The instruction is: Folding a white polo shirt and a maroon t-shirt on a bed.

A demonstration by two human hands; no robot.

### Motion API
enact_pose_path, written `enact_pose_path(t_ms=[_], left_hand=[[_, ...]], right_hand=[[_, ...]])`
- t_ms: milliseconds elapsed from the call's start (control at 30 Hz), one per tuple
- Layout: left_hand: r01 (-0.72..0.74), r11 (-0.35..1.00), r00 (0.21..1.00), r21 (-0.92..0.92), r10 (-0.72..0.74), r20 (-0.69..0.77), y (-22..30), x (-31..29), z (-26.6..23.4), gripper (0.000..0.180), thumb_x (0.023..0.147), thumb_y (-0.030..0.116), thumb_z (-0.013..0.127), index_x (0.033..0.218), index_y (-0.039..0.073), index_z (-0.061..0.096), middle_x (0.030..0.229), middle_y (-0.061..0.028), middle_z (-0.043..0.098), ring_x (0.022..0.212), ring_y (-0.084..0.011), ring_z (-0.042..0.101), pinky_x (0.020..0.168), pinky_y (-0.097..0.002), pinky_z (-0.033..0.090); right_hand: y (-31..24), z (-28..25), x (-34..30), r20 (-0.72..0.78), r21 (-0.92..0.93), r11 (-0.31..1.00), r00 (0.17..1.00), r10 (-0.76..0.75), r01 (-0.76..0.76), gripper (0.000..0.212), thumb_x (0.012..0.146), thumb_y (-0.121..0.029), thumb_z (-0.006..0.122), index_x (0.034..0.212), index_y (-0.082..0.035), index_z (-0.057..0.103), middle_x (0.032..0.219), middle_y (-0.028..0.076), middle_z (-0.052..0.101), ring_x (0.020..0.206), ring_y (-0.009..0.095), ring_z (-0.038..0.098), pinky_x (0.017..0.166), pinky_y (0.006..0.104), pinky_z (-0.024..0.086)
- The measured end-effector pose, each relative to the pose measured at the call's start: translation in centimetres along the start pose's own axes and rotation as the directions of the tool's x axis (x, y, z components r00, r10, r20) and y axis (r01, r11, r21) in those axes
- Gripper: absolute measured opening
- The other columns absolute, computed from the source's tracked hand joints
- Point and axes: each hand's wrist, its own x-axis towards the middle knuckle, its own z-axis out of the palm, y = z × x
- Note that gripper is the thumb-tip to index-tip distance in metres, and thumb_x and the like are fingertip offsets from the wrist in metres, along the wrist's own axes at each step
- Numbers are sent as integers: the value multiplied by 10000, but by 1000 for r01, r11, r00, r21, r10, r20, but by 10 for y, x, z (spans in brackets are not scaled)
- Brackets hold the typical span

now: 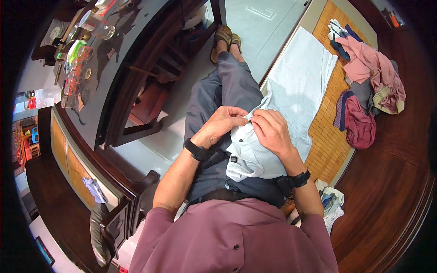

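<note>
The person is sitting with a pale blue shirt (291,86) draped over the lap and stretching away onto a woven mat (328,136). The left hand (219,125) and the right hand (272,131) are meeting at the near end of the shirt, fingertips almost touching each other. Both are pinching the fabric at the same spot, close to the collar and front edge; whether a button is sitting between the fingers is too small to tell. The left hand is clenching its thumb and forefinger on the cloth from the left of that spot, the right hand is grasping it from the right, with its knuckles raised. Each wrist is wearing a black band.

Just beneath the grip, the folded part of the shirt is lying across grey trousers (218,91). Beyond the grip, the rest of the shirt is spreading flat over the mat. Well off to the right of the hands, a heap of pink and maroon clothes (368,91) is lying on the mat's far side. Well to the left, a dark table (123,50) is holding glasses and small items.
</note>
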Motion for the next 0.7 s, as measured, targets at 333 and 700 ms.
enact_pose_path(t_ms=[333,700], left_hand=[[10,1000,1000,-22,-11,-16,-1,0,0,240,911,113,782,1110,-18,754,976,-24,752,892,-88,668,836,-239,522],[-30,993,990,113,45,-131,-13,6,6,229,899,82,767,1097,-34,755,946,-10,739,821,-63,645,743,-228,515]], right_hand=[[0,-1,1,17,-31,999,999,-39,40,184,800,-12,775,975,-12,716,1030,97,720,888,279,677,770,397,510],[2,3,0,19,-18,1000,1000,-25,25,152,818,-20,743,950,-22,667,1027,97,690,880,276,659,759,396,500]])
